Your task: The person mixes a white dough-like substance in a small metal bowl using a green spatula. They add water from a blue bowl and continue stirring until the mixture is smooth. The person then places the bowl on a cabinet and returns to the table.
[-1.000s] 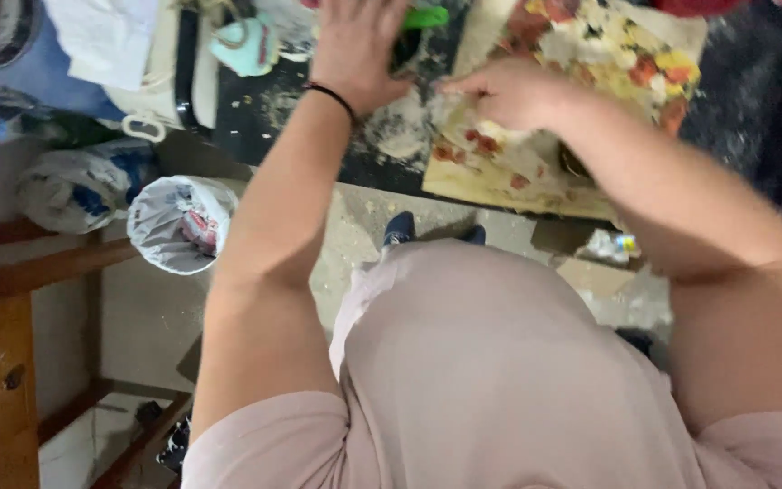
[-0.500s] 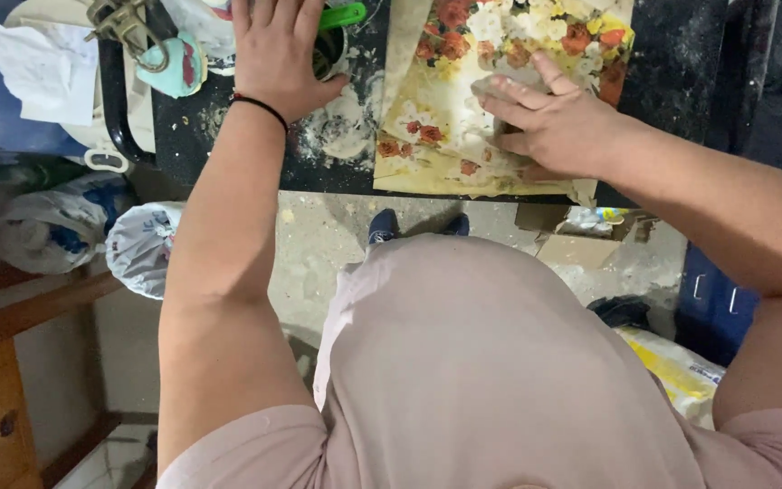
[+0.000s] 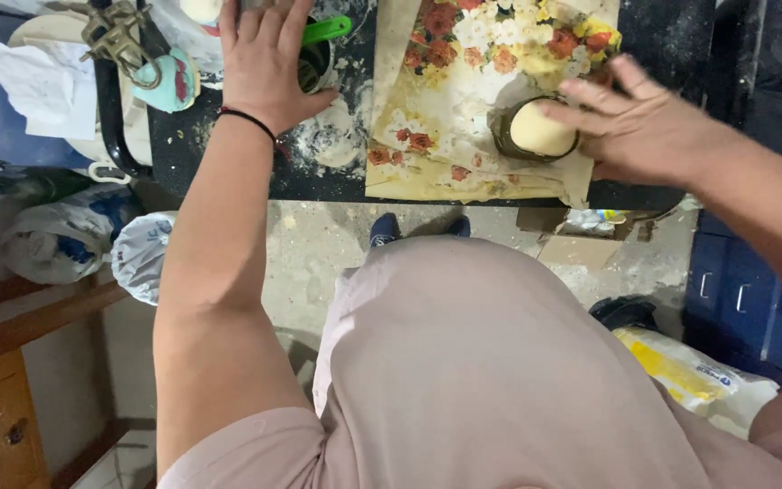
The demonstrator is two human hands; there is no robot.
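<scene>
My left hand [image 3: 264, 56] lies flat, fingers spread, on the dark floury counter [image 3: 319, 172], partly over a small pot [image 3: 314, 63] with a green handle [image 3: 326, 30]. My right hand [image 3: 640, 122] hovers with fingers apart at the right side of a round pale dough ball [image 3: 538, 129] that sits in a dark ring on a flowered cloth [image 3: 463, 100]. Its fingertips reach over the dough's top edge; I cannot tell whether they touch it. A black band circles my left wrist.
A flour patch [image 3: 337, 145] lies between pot and cloth. A pale blue round object [image 3: 166, 81] and white paper [image 3: 42, 77] sit at the left. Plastic bags [image 3: 65, 240] lie on the floor; a wooden frame [image 3: 11, 362] stands lower left, a blue cabinet [image 3: 735, 299] right.
My right hand lifted off the cloth and spread open, uncovering the dough ball. The view shifted, so the counter now sits higher and farther. My left hand stayed flat by the pot.
</scene>
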